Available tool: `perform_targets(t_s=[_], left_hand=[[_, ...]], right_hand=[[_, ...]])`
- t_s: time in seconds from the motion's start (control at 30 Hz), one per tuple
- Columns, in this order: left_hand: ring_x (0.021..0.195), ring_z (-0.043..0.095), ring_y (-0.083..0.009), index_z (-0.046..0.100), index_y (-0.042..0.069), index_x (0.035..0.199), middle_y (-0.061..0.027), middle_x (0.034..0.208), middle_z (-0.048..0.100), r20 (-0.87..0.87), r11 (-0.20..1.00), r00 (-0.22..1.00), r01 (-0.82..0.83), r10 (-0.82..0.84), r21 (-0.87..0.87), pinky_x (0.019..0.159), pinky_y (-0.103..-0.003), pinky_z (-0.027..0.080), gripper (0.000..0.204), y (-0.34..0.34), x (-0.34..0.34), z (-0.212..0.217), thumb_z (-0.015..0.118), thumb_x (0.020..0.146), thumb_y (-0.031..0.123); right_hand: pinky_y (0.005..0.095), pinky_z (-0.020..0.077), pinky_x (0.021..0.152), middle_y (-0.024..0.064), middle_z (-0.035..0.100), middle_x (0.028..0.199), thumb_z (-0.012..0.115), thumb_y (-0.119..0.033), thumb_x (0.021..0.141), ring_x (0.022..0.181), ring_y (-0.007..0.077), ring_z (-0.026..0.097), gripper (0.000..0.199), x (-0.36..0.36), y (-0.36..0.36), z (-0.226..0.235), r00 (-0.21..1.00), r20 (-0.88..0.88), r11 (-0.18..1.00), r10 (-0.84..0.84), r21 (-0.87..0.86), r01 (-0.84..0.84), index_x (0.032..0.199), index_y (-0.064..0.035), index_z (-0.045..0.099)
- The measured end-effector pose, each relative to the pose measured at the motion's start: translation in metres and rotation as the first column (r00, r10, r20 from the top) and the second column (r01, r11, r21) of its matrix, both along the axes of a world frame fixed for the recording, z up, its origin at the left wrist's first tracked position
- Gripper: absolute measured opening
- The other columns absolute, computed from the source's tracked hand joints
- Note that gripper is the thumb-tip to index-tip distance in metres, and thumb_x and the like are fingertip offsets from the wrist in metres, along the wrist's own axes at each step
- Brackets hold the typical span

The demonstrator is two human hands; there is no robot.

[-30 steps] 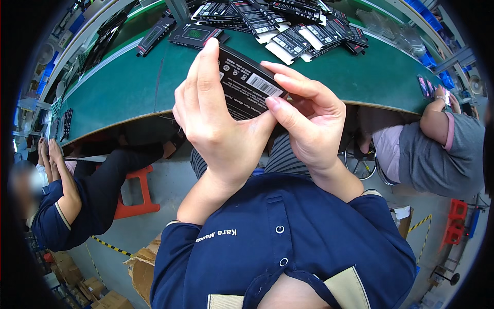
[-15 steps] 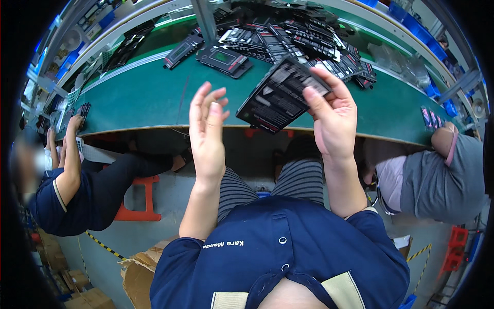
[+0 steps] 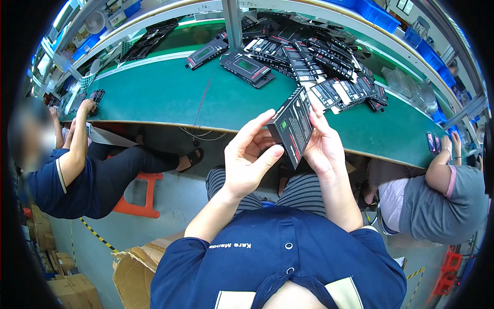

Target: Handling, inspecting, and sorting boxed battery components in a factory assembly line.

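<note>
A flat black carton [image 3: 298,123] with white print and a small green patch is tilted up between my hands, in front of the table edge. My right hand [image 3: 325,149] grips its right side, the fingers partly hidden behind it. At the carton's left narrow side is my left hand [image 3: 246,162], its thumb and curled fingers against the edge. Beyond the hands lies a heap of similar black cartons [image 3: 293,59] on the green table [image 3: 164,98]. Two more cartons [image 3: 246,68] lie stacked at the left of that heap.
A metal post [image 3: 232,26] rises behind the table. Clear plastic trays [image 3: 406,82] lie at the far right. One co-worker [image 3: 77,175] sits to my left, another [image 3: 437,190] to my right. An open cardboard box [image 3: 135,268] stands on the floor near my left side.
The carton has swung more upright and its narrow side now shows. My left hand has come right to meet it, from apart to touching. The view has shifted slightly.
</note>
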State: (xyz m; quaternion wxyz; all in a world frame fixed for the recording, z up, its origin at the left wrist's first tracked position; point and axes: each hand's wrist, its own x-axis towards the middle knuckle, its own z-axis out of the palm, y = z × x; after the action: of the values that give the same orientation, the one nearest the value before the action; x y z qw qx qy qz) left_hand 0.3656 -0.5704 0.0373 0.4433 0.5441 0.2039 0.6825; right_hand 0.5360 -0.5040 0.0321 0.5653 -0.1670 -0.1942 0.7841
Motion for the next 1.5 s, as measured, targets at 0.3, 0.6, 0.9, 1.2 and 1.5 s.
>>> perform_targets(t_s=[0.3, 0.6, 0.9, 1.2, 1.5], left_hand=[[0.119, 0.058, -0.0347, 0.029, 0.012, 0.152, -0.0201, 0.136, 0.05, 0.623, 0.643, 0.725, 0.632, -0.294, -0.432, 0.096, -0.053, 0.05, 0.068, 0.017, -0.034, 0.004, 0.042, 0.101, 0.054], [0.109, 0.064, -0.0244, 0.041, -0.002, 0.143, -0.0166, 0.125, 0.059, -0.034, 0.774, 0.909, -0.372, 0.414, -0.513, 0.086, -0.041, 0.058, 0.056, 0.078, -0.163, -0.01, 0.062, 0.091, 0.002], [0.111, 0.06, -0.0344, 0.067, 0.001, 0.113, -0.0199, 0.116, 0.064, -0.65, 0.329, -0.054, -0.829, 0.758, 0.452, 0.1, -0.043, 0.045, 0.039, 0.119, -0.257, -0.052, 0.071, 0.082, 0.024], [0.091, 0.066, -0.0143, 0.071, 0.001, 0.104, -0.0098, 0.096, 0.072, -0.213, 0.607, 0.618, 0.785, -0.756, 0.122, 0.08, -0.029, 0.05, 0.019, -0.005, 0.012, 0.107, 0.058, 0.096, 0.013], [0.098, 0.063, -0.02, 0.063, 0.001, 0.121, -0.0108, 0.114, 0.067, 0.202, 0.037, 0.003, 0.986, -0.979, 0.163, 0.085, -0.031, 0.051, 0.039, -0.055, 0.083, 0.113, 0.058, 0.1, 0.033]], right_hand=[[0.0431, 0.0494, 0.099, 0.0155, 0.066, 0.113, 0.065, 0.006, 0.088, 0.111, 0.027, 0.064, 0.022, -0.024, -0.012, -0.002, 0.511, 0.15, 0.262, -0.847, 0.953, 0.154, 0.1, -0.0079, 0.052], [0.0534, 0.0334, 0.112, 0.0152, 0.055, 0.138, 0.074, -0.012, 0.081, 0.136, 0.0408, 0.043, 0.037, 0.007, 0.001, -0.02, 0.192, 0.519, 0.337, -0.833, 0.752, -0.567, 0.115, -0.0079, 0.062], [0.0449, 0.0403, 0.107, 0.0148, 0.062, 0.128, 0.071, -0.007, 0.081, 0.127, 0.0371, 0.05, 0.03, 0.088, 0.026, -0.071, -0.153, 0.509, 0.531, -0.847, 0.813, -0.24, 0.111, -0.0049, 0.065], [0.0449, 0.0462, 0.097, 0.0162, 0.068, 0.105, 0.073, -0.008, 0.081, 0.11, 0.0368, 0.06, 0.012, 0.076, 0.027, -0.081, -0.286, 0.36, 0.442, -0.888, 0.838, -0.32, 0.09, -0.0014, 0.068], [0.0444, 0.0465, 0.095, 0.0161, 0.067, 0.105, 0.067, -0.006, 0.085, 0.106, 0.0361, 0.059, 0.01, 0.071, 0.024, -0.085, -0.307, 0.338, 0.437, -0.89, 0.827, -0.355, 0.093, 0.0002, 0.066]])
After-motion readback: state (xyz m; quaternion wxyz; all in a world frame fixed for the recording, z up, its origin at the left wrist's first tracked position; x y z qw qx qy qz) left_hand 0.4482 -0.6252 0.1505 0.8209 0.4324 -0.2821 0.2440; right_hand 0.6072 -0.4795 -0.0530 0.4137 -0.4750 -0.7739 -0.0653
